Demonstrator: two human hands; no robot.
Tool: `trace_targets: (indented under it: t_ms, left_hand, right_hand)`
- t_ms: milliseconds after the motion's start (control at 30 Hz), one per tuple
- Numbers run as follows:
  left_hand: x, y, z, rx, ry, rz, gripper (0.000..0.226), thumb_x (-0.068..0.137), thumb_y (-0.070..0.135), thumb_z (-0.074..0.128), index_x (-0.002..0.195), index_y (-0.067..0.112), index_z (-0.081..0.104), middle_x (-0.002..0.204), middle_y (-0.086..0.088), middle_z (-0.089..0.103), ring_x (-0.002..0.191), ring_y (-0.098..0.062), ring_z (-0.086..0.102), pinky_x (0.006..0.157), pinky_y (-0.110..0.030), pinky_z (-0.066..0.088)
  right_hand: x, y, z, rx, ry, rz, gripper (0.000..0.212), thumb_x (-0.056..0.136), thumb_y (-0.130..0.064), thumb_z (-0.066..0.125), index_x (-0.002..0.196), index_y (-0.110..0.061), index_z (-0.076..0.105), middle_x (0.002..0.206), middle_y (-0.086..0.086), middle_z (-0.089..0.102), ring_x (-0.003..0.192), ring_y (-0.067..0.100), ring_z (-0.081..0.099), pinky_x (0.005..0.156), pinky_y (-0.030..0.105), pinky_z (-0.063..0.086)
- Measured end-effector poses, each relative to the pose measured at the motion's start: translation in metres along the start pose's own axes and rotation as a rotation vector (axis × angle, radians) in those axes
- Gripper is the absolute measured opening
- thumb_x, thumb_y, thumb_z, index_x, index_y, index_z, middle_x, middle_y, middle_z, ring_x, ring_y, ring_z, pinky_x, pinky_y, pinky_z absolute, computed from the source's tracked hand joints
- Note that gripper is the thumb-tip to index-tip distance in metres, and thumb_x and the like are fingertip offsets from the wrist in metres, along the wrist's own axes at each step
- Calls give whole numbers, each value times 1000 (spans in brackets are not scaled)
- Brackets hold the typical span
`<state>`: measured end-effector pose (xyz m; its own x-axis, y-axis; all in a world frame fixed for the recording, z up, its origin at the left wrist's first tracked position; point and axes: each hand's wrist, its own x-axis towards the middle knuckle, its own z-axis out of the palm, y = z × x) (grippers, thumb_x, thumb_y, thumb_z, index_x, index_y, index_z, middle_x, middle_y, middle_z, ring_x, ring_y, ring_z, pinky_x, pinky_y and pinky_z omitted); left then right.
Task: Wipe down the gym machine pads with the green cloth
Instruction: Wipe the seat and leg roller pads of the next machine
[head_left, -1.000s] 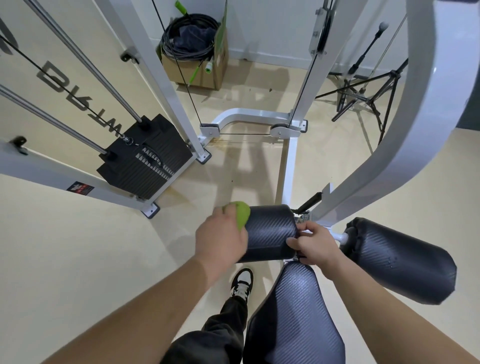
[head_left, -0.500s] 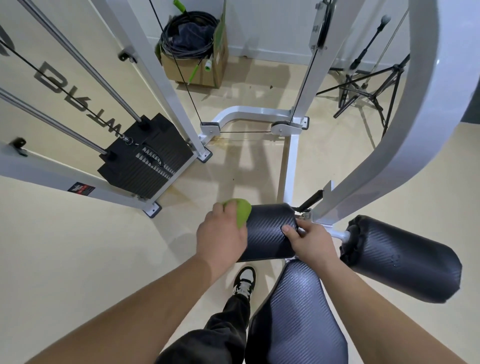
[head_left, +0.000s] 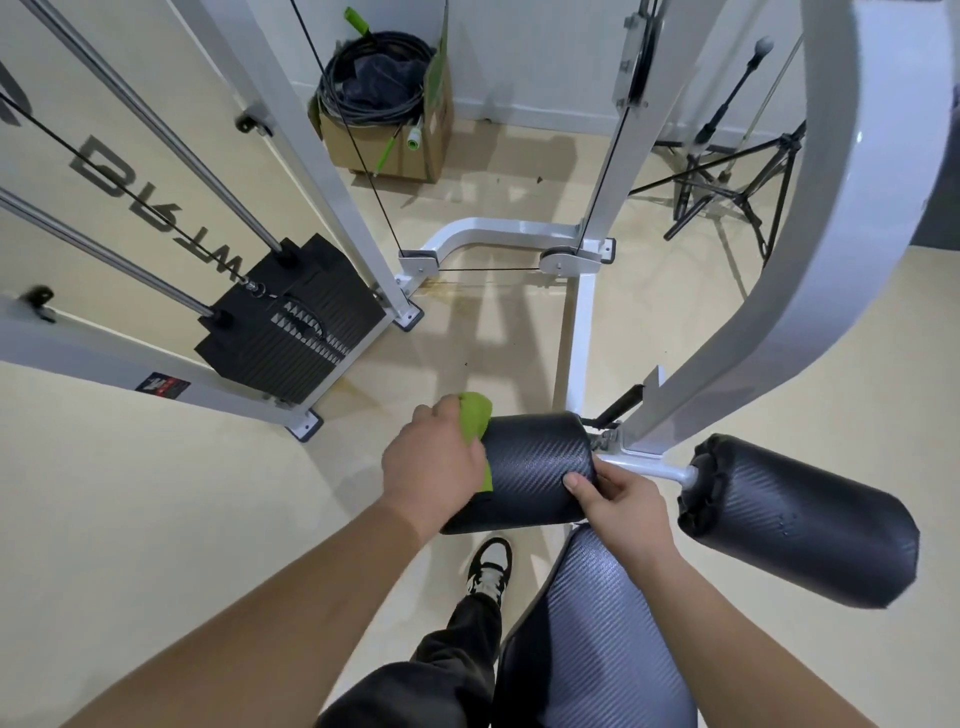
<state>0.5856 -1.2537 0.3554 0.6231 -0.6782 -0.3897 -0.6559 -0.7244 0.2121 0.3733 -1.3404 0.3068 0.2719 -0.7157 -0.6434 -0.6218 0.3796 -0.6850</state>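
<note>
The left hand (head_left: 434, 457) grips the green cloth (head_left: 475, 418) against the left end of the black roller pad (head_left: 530, 470). The right hand (head_left: 621, 501) grasps the pad's right end.

Your left forearm (head_left: 291, 597) and right forearm (head_left: 727, 623) are bare, uncovered from the bottom edge of the view up to the wrists. Your left hand (head_left: 431, 467) and right hand (head_left: 621, 506) are bare too, and the short nail of the right thumb shows. Between the arms you wear a loose black trouser leg (head_left: 452, 660), its cloth creased and bunched toward the ankle. The foot below it wears a low sneaker (head_left: 488, 569), white at the toe with black panels.
</note>
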Motion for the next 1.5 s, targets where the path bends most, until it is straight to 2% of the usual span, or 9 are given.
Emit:
trace_targets:
  t_ms: [133,400,567,700,767,967,1100,1333,1500]
  left_hand:
    - [-28,43,17,-31,-55,159,54,92,37,55,140,17,40,123,-11,52,105,-32,59,78,-39,49]
    - [-44,-33,12,211,-56,242,62,97,49,46,151,26,26,116,-4,54,99,-26,60,80,-39,51]
    - [-21,33,15,22,11,11,47,95,37,55,135,17,43,119,-10,54,103,-30,60,77,-40,51]
    - [-30,88,37,49,-85,280,58,91,32,59,143,14,39,123,-14,52,107,-35,59,80,-43,51]
    - [-38,82,37,92,-99,432,64,89,32,60,147,17,36,122,-14,53,104,-36,59,81,-45,50]
    - [-21,-4,15,32,27,246,58,95,42,54,147,22,37,114,-10,54,99,-33,58,77,-42,52]
    - [-15,-21,7,-182,92,-23,50,93,36,60,138,17,48,113,-11,43,91,-37,59,76,-42,53]
    - [-60,92,37,-269,-116,175,52,95,33,59,139,10,43,130,-15,42,108,-38,58,90,-45,50]
    - [-96,105,60,-396,-164,140,49,100,37,56,142,14,45,128,-12,50,115,-34,56,97,-43,48]
  right_hand:
    - [14,-22,-15,68,-79,156,26,82,-39,86,86,-17,73,77,0,72,64,20,65,57,33,57]
    - [18,-11,-1,-7,-65,128,97,62,-80,75,142,-27,62,107,2,79,102,25,74,92,47,61]
    - [4,-16,5,-23,-34,93,56,94,-47,69,145,-26,60,125,0,74,119,17,68,111,42,49]
    - [-7,-11,0,-15,-22,60,16,94,-14,68,101,-24,78,75,-16,72,84,12,63,84,32,54]
    - [-11,-2,-2,-21,-24,56,22,92,-3,64,87,-22,75,71,-15,72,75,12,62,75,30,51]
    - [-18,3,2,76,-55,99,47,97,-20,71,144,-22,62,115,-6,78,110,6,71,111,31,47]
    - [-16,-6,-2,-36,-101,98,48,98,-25,69,145,-29,60,114,-6,77,108,10,71,107,31,49]
    - [-31,-16,-26,61,-188,145,34,103,-8,51,117,-29,73,86,0,72,71,15,61,65,26,50]
    - [-53,1,-88,77,-206,244,26,104,-14,54,122,-24,68,110,4,78,100,25,75,92,44,57]
